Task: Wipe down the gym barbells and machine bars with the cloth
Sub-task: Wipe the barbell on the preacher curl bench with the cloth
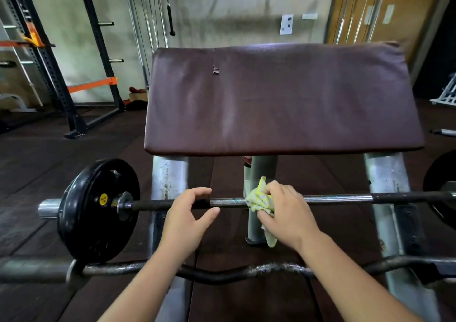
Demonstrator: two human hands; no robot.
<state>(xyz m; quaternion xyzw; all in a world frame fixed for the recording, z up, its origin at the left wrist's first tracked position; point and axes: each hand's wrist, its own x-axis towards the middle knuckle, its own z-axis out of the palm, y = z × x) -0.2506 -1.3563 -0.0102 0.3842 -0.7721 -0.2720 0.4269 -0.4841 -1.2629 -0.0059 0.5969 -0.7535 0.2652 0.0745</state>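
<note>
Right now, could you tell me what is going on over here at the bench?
A person is wiping the barbell, which lies across the rack below the pad. The right hand holds a yellow-striped cloth wrapped round the middle of the barbell. The left hand is cupped loosely about the barbell beside it, not closed on it. A curl bar lies nearer, untouched.

A long straight steel barbell (229, 202) lies level across the frame's rests, with a black round weight plate (98, 210) on its left sleeve. A crumpled yellow-and-white checked cloth (259, 200) is bunched around the shaft near its middle, gripped by the right hand (288, 213). Nearer and lower lies a wavy, worn metal curl bar (222, 276), also level.
</note>
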